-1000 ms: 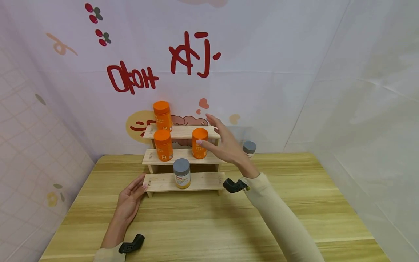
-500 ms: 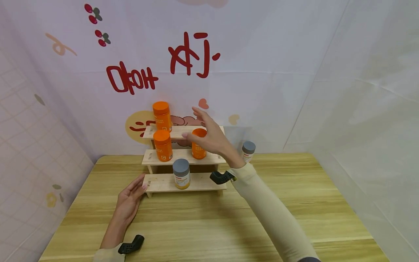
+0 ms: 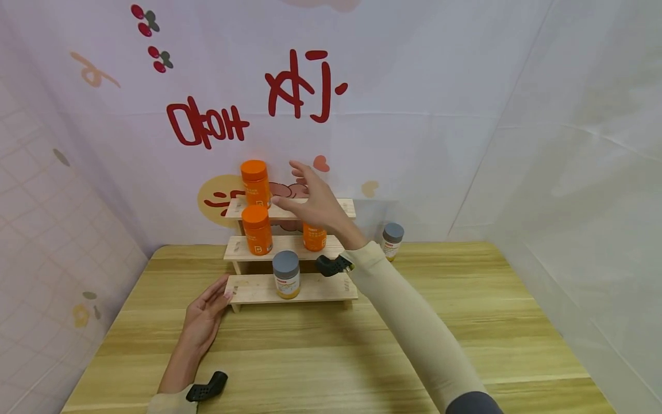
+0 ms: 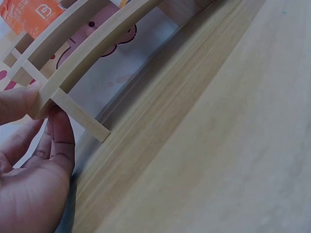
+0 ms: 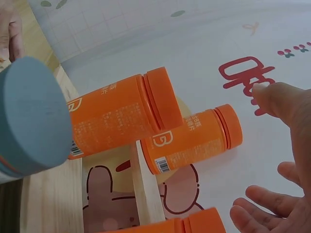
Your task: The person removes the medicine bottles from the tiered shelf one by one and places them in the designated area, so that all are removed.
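A three-tier wooden shelf (image 3: 324, 289) stands on the table. One orange bottle (image 3: 256, 183) is on the top tier and another (image 3: 257, 229) on the middle tier's left. My right hand (image 3: 299, 191) hovers open with fingers spread at top-tier height, in front of a third orange bottle (image 3: 314, 237), holding nothing. A grey-lidded bottle (image 3: 287, 273) stands on the bottom tier. My left hand (image 3: 204, 321) lies flat on the table, fingertips touching the bottom plank's left end (image 4: 63, 104). The right wrist view shows the spread right hand (image 5: 266, 155) near the orange bottles (image 5: 121, 114).
A second grey-lidded bottle (image 3: 392, 240) stands on the wooden table (image 3: 465, 322) behind the shelf's right side. White curtain walls close in at the back and right. A tiled wall is on the left.
My right hand has moved up and to the left, from beside the right middle-tier bottle to in front of it at top-tier height. The left hand has stayed put.
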Tool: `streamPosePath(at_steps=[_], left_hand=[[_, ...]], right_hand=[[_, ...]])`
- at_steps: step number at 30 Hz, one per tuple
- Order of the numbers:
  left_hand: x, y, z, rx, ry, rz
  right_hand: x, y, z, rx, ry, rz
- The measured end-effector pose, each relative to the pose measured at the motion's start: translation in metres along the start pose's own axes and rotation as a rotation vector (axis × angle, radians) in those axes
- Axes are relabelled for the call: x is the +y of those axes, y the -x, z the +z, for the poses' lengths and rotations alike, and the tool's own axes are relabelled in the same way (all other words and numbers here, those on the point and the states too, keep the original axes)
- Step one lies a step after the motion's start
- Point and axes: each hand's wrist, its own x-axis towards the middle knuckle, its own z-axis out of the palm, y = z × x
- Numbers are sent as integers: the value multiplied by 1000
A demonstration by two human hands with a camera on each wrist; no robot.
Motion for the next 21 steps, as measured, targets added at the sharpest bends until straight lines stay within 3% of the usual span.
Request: streamPosePath(at_steps=[21], left_hand=[[0, -1, -3, -19, -29, 5]], right_hand=[[-6, -43, 30, -26, 121, 72]])
